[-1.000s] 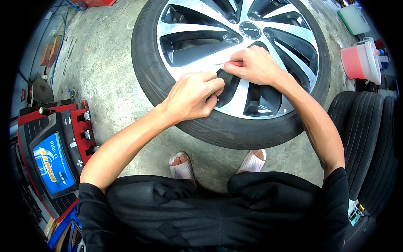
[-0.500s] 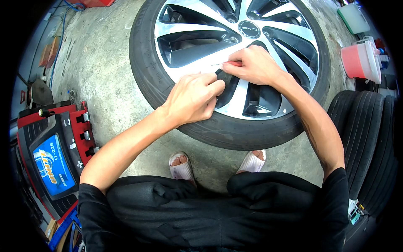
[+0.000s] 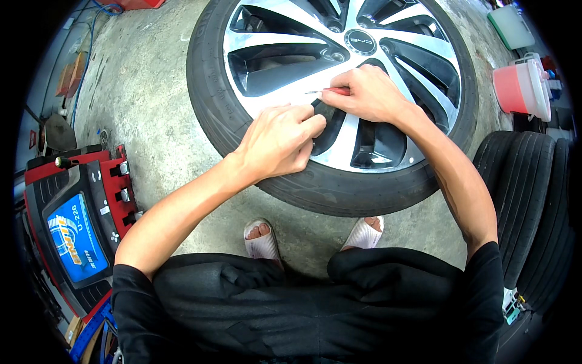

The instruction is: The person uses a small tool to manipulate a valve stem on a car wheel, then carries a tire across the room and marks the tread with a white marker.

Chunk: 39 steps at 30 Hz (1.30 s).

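Note:
A car wheel, silver and black with a tyre mounted on it, lies flat on the floor in front of me. My right hand is closed around a small red-handled tool, whose thin metal tip points left across a silver spoke. Curled over the near left part of the rim is my left hand. Its fingers are closed and their tips hidden, so I cannot make out what they hold. A short black stem shows between my two hands.
At the left stands a red and black machine with a lit screen. Several tyres stand in a row at the right, below a bucket of pink liquid. My sandalled feet are on the concrete floor just before the wheel.

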Motion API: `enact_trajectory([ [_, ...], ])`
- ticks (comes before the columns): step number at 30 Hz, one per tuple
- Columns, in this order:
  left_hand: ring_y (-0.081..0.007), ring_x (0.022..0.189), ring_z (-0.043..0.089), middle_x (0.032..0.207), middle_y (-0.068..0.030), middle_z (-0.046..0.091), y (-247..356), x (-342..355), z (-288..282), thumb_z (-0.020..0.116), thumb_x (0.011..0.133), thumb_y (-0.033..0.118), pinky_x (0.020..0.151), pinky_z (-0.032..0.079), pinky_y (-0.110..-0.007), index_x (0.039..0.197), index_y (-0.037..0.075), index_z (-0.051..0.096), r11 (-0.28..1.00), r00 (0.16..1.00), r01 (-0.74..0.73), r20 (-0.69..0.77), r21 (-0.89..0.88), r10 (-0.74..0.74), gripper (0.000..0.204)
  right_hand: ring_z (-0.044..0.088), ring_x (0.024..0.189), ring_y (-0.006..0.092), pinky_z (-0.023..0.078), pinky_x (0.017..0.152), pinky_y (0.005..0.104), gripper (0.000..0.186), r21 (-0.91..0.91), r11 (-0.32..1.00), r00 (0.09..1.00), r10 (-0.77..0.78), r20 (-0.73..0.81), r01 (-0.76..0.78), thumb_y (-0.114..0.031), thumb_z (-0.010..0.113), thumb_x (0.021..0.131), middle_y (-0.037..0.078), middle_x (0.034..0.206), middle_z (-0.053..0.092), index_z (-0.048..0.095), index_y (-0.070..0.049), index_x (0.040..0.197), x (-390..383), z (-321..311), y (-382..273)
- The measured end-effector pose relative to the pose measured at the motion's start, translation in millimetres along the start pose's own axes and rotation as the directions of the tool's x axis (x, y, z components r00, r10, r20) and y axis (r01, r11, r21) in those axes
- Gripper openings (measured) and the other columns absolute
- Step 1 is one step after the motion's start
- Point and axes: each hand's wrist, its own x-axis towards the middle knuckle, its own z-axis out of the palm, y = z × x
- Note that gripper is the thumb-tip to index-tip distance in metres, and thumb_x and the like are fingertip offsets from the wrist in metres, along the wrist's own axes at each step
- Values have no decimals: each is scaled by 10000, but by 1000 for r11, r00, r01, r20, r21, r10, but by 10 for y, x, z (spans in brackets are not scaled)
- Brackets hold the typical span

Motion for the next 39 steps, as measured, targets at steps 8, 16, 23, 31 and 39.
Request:
enact_trajectory([
  [8,-334,669,579,771,-85,595,10,4,-24,687,701,8,631,466,-436,840,69,602,1000,1000,-5,1,6,5,174,695,726,395,563,756,467,436,47,999,1000,23,-15,-22,-463,638,918,178,725,706,768,-65,797,5,29,18],
  [16,-322,684,583,783,-81,608,-7,-3,-41,678,716,-24,649,478,-435,842,61,623,998,1000,-2,-7,-68,1,161,696,720,390,560,755,467,437,52,999,1000,15,-28,-13,-468,640,918,174,714,703,773,-67,804,-4,43,27],
  [23,-316,687,578,791,-78,615,-7,-9,-50,672,724,-24,647,473,-432,841,65,620,997,1000,-1,-10,-75,1,155,697,720,394,562,759,467,440,32,999,1000,23,-1,-23,-469,634,919,177,715,705,770,-69,800,-3,23,4],
  [31,-317,685,578,787,-73,604,-7,0,-44,670,711,-18,643,472,-431,842,76,615,999,1000,-10,-7,-43,10,170,719,656,310,558,675,381,385,-42,999,1000,-30,-5,29,-387,702,974,170,760,746,828,-23,981,-13,2,-7],
  [39,-313,683,583,797,-69,604,-13,0,-32,676,702,-10,643,471,-430,851,82,618,1000,1000,-10,7,-27,11,185,716,643,306,559,673,381,376,-41,999,1000,-19,5,19,-372,701,970,170,748,743,829,-19,985,-1,-6,-23],
])
